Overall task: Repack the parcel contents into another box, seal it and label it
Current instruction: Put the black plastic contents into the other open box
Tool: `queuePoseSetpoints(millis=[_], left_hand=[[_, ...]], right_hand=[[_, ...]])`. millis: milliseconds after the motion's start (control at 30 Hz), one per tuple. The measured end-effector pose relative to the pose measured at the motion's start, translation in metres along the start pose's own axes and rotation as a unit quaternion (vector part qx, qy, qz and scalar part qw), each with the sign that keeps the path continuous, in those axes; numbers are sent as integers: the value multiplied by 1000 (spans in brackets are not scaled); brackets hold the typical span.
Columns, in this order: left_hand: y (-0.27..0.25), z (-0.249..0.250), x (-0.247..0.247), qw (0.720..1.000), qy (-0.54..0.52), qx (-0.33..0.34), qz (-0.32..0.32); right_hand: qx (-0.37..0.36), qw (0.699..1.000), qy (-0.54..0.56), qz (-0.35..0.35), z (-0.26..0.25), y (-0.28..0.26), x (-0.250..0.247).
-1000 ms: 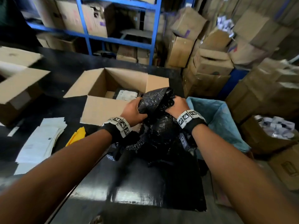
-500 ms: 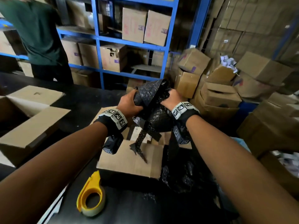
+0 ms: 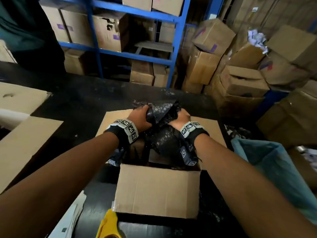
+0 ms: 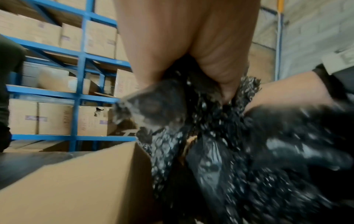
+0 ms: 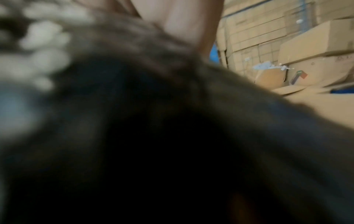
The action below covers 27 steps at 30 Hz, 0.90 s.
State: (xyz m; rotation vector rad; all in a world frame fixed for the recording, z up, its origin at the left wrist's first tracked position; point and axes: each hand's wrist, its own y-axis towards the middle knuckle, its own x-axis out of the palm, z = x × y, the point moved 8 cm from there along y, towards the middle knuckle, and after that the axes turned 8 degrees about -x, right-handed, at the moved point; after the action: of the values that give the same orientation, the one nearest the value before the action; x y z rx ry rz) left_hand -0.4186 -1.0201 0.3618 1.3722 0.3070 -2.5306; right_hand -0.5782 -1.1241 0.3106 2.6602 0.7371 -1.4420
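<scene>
Both the left hand (image 3: 139, 117) and right hand (image 3: 180, 119) clench the black plastic bag (image 3: 163, 134), which hangs beneath them inside the open cardboard box (image 3: 157, 189). The person should lower it evenly, keeping it clear of the flaps

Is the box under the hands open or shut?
Open. The box's flaps are spread and the black bag, gripped by the left hand and right hand, hangs into its opening.

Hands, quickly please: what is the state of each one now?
Left hand: closed, gripping the black plastic bag over the open box.
Right hand: closed, gripping the same bag.
</scene>
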Motion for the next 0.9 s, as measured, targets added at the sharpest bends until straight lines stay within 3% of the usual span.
queuePoseSetpoints(millis=[100, 233, 300, 367, 467, 533, 600, 700, 767, 833, 900], left_hand=[[8, -15, 43, 990, 114, -7, -83], [-3, -32, 86, 941, 260, -14, -216], [-6, -32, 87, 933, 285, -35, -215], [-4, -21, 74, 947, 282, -41, -148], [5, -8, 59, 953, 299, 1, -50], [3, -8, 75, 946, 304, 50, -98], [-6, -13, 106, 929, 288, 88, -215], [-20, -21, 131, 892, 312, 57, -321], [-19, -20, 135, 875, 357, 77, -319], [-15, -21, 137, 857, 407, 96, -302], [-9, -13, 127, 879, 393, 105, -248]], right_hand=[[46, 991, -67, -107, 23, -10, 30], [52, 962, -187, -193, 45, -19, 42], [33, 953, -210, -214, 45, -21, 39], [-4, 951, -228, -207, 39, -20, 28], [-43, 953, -235, -185, 28, -20, 15], [-49, 966, -183, -174, 25, -24, 17], [-54, 963, -164, -205, 26, -33, 33], [-63, 915, -288, -274, 37, -50, 60], [-64, 899, -327, -285, 40, -56, 65], [-67, 902, -321, -281, 35, -58, 58], [-74, 919, -300, -244, 30, -56, 43]])
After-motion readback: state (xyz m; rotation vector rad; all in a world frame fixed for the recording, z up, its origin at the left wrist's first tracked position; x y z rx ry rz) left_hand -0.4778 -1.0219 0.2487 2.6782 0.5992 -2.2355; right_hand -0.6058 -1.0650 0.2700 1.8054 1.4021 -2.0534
